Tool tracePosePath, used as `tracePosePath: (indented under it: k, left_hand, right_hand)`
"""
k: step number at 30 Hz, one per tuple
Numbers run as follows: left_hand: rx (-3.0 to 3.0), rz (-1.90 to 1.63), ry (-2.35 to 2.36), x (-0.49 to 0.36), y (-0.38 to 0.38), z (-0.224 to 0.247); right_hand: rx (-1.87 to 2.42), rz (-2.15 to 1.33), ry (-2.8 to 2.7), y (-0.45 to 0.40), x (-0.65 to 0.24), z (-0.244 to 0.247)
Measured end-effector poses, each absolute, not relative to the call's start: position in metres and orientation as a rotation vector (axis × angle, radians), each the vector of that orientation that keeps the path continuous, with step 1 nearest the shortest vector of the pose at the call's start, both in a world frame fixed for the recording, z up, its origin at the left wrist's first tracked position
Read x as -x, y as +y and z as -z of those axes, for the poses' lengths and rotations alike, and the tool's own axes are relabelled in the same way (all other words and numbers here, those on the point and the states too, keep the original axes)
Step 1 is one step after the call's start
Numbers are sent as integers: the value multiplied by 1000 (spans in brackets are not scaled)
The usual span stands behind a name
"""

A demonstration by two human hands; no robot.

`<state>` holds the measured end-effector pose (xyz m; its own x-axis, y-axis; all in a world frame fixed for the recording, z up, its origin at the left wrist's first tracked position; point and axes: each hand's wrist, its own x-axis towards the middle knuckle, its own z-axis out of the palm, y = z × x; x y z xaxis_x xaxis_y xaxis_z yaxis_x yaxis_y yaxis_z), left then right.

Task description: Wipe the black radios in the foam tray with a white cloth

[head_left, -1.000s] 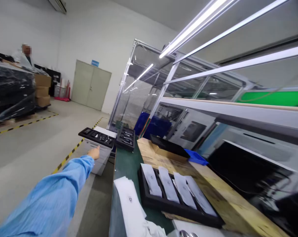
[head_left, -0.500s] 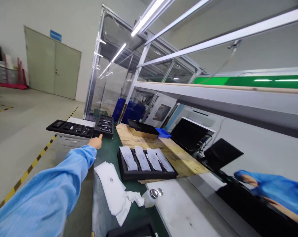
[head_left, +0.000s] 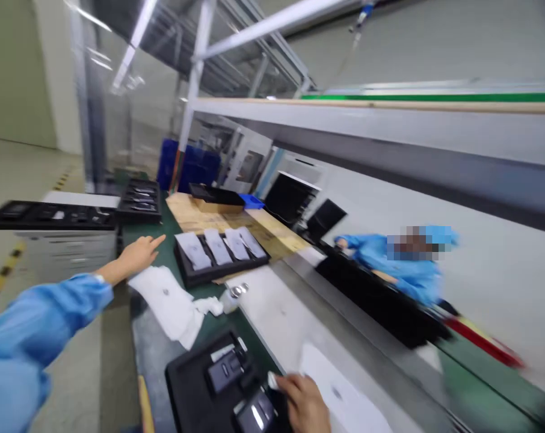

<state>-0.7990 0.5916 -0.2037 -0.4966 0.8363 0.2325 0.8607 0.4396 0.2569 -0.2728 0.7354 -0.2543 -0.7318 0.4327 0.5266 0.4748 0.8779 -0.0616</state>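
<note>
My left hand (head_left: 139,257) hangs over the green bench, index finger stretched out, holding nothing. White printed sleeves (head_left: 162,294) in a pile lie just below it. My right hand (head_left: 306,403) is at the bottom, thumb and fingers pinched on a small white cloth (head_left: 272,380), blurred. Under it stands a black foam tray (head_left: 186,385) with dark flat devices (head_left: 226,371) set in its recesses. Right of that hand lies another white sheet (head_left: 340,385) with a printed mark. Farther back, a black tray (head_left: 218,273) carries several white sleeves side by side.
A pump bottle (head_left: 231,299) stands by crumpled white cloth (head_left: 209,305). Two more black trays (head_left: 139,201) of parts sit at the far left. A shelf (head_left: 344,123) spans overhead. Across the bench, a person in blue (head_left: 403,270) works beside black monitors (head_left: 288,198).
My view has swung right and down. My left hand has drawn back from the far trays toward the white sleeves. My right hand and the near tray's devices have come into view.
</note>
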Motion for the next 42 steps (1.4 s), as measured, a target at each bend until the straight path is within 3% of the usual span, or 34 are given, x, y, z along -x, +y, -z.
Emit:
tracePosePath:
  k: [5, 7, 12, 22, 31, 42]
  left_hand:
    - [2392, 828, -1704, 635, 571, 285]
    - [2669, 790, -1421, 573, 554, 311]
    - [3104, 616, -1280, 477, 552, 329]
    - [3213, 452, -1517, 470, 556, 317]
    - [3145, 478, -1543, 468, 554, 317]
    - [3195, 498, -1318, 436, 557, 308]
  right_hand:
    - [914, 31, -2454, 720, 246, 238]
    - [945, 15, -2476, 720, 252, 239]
    - [898, -17, -2578, 721, 274, 255]
    - [838, -73, -2689, 709, 225, 247]
    - [821, -81, -2650, 723, 266, 258]
    - [1072, -80, -2460, 675, 143, 235]
